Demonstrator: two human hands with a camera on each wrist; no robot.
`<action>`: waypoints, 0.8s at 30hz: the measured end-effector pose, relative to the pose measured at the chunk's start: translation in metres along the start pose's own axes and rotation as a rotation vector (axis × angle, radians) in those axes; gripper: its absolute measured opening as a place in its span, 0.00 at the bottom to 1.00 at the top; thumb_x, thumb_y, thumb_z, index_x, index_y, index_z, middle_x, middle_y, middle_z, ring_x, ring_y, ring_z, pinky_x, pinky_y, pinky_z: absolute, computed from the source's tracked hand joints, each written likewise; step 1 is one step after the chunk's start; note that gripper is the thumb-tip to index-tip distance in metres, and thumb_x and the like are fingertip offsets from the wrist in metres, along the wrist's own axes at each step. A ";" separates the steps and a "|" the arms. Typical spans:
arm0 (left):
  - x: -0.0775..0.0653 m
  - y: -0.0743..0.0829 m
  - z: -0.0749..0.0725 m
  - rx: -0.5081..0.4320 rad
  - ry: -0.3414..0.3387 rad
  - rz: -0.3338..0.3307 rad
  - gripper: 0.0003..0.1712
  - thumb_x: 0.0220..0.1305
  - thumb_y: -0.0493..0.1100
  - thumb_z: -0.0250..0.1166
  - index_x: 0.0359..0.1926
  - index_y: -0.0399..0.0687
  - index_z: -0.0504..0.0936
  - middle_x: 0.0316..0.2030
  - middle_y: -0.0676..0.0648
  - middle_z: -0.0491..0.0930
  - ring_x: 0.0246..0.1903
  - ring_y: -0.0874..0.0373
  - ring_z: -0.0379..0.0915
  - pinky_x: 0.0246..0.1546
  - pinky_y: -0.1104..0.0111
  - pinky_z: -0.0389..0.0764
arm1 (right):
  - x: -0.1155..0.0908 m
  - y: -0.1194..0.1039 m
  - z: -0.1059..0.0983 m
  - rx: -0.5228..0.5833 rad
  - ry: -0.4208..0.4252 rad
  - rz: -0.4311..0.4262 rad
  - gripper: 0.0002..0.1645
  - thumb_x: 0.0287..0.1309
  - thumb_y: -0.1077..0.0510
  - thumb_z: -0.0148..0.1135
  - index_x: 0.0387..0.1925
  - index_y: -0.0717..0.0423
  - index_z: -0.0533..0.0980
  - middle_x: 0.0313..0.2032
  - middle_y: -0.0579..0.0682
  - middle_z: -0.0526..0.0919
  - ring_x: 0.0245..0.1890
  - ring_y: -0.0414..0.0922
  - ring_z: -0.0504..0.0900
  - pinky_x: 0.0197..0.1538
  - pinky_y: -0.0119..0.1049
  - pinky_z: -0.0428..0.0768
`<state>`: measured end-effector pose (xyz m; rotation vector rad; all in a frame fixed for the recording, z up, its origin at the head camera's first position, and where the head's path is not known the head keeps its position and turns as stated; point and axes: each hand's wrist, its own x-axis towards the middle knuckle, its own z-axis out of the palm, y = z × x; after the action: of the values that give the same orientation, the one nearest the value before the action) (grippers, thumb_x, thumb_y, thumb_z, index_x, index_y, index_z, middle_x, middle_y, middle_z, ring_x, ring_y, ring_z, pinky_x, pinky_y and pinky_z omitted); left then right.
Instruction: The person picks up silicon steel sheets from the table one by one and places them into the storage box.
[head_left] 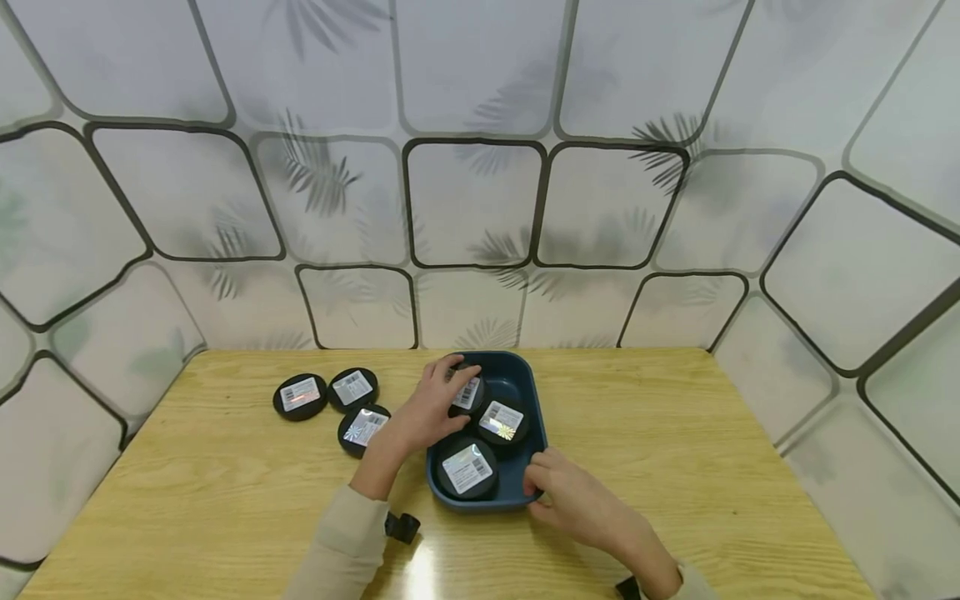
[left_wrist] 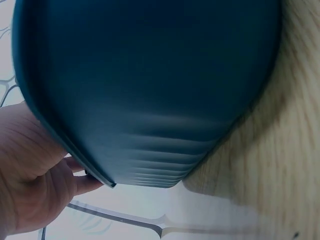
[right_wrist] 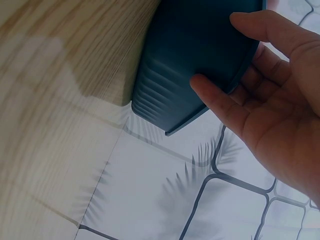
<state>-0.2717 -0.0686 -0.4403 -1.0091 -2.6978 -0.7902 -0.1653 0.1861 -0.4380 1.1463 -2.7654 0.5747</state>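
A dark blue rectangular bin [head_left: 517,483] stands on the table, and round black tins with white barcode labels lie in it. My left hand [head_left: 427,410] reaches over the bin's left wall and grips the far tin [head_left: 469,395] with fingers and thumb spread round it. Close by lie a middle tin [head_left: 501,422] and a near tin [head_left: 467,469]. My right hand [head_left: 581,504] pinches the bin's rim at its near right corner. In the left wrist view the bin wall [left_wrist: 150,75] hides the tins; in the right wrist view fingers and thumb hold the rim.
Left of the bin, three more labelled black tins lie on the wooden table [head_left: 637,433]: a far left tin [head_left: 300,397], one beside it [head_left: 352,389] and a nearer one [head_left: 364,428], partly behind the left hand. A patterned curtain [head_left: 480,208] stands behind the table.
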 end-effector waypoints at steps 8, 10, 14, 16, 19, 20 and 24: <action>0.005 -0.003 0.003 0.035 -0.046 -0.023 0.41 0.58 0.39 0.73 0.71 0.47 0.67 0.70 0.33 0.58 0.69 0.36 0.53 0.64 0.46 0.66 | 0.002 -0.002 -0.002 0.021 -0.046 0.029 0.12 0.48 0.65 0.71 0.27 0.49 0.75 0.30 0.37 0.71 0.35 0.35 0.67 0.38 0.28 0.74; 0.006 -0.004 0.004 0.041 -0.058 -0.027 0.41 0.58 0.39 0.73 0.70 0.47 0.67 0.70 0.33 0.58 0.69 0.37 0.53 0.64 0.46 0.66 | 0.001 -0.002 -0.002 0.018 -0.041 0.026 0.12 0.47 0.65 0.71 0.27 0.49 0.74 0.30 0.37 0.71 0.34 0.35 0.67 0.38 0.28 0.74; 0.008 -0.006 0.005 0.057 -0.079 -0.028 0.40 0.59 0.39 0.73 0.70 0.47 0.67 0.69 0.33 0.59 0.69 0.37 0.54 0.65 0.46 0.64 | 0.001 -0.003 -0.001 0.023 -0.033 0.024 0.13 0.47 0.66 0.71 0.26 0.49 0.74 0.30 0.37 0.70 0.34 0.35 0.66 0.37 0.27 0.73; 0.010 -0.007 0.006 0.067 -0.087 -0.029 0.40 0.59 0.40 0.72 0.70 0.47 0.67 0.69 0.32 0.60 0.69 0.36 0.55 0.65 0.46 0.64 | 0.001 -0.003 -0.001 0.026 -0.028 0.022 0.13 0.46 0.66 0.71 0.26 0.49 0.74 0.30 0.37 0.70 0.34 0.35 0.66 0.37 0.27 0.73; 0.012 -0.008 0.007 0.068 -0.092 -0.031 0.39 0.59 0.41 0.72 0.70 0.47 0.67 0.69 0.31 0.60 0.68 0.35 0.56 0.64 0.46 0.65 | 0.001 -0.002 -0.001 0.016 -0.021 0.015 0.14 0.46 0.65 0.72 0.26 0.49 0.74 0.30 0.37 0.70 0.34 0.35 0.66 0.38 0.28 0.73; 0.013 -0.008 0.007 0.068 -0.093 -0.031 0.39 0.59 0.41 0.72 0.70 0.47 0.67 0.68 0.31 0.60 0.68 0.35 0.56 0.64 0.46 0.66 | 0.001 -0.001 -0.001 0.013 -0.019 0.013 0.14 0.46 0.65 0.72 0.26 0.49 0.74 0.30 0.37 0.70 0.34 0.35 0.67 0.38 0.28 0.73; 0.016 -0.009 0.008 0.075 -0.101 -0.024 0.38 0.59 0.41 0.73 0.69 0.45 0.68 0.68 0.31 0.61 0.68 0.35 0.56 0.64 0.46 0.65 | 0.001 -0.001 -0.002 0.019 -0.033 0.021 0.13 0.46 0.65 0.72 0.26 0.49 0.74 0.30 0.37 0.70 0.34 0.34 0.66 0.38 0.28 0.73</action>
<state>-0.2898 -0.0607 -0.4458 -1.0281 -2.8061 -0.6527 -0.1652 0.1857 -0.4362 1.1420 -2.8094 0.5909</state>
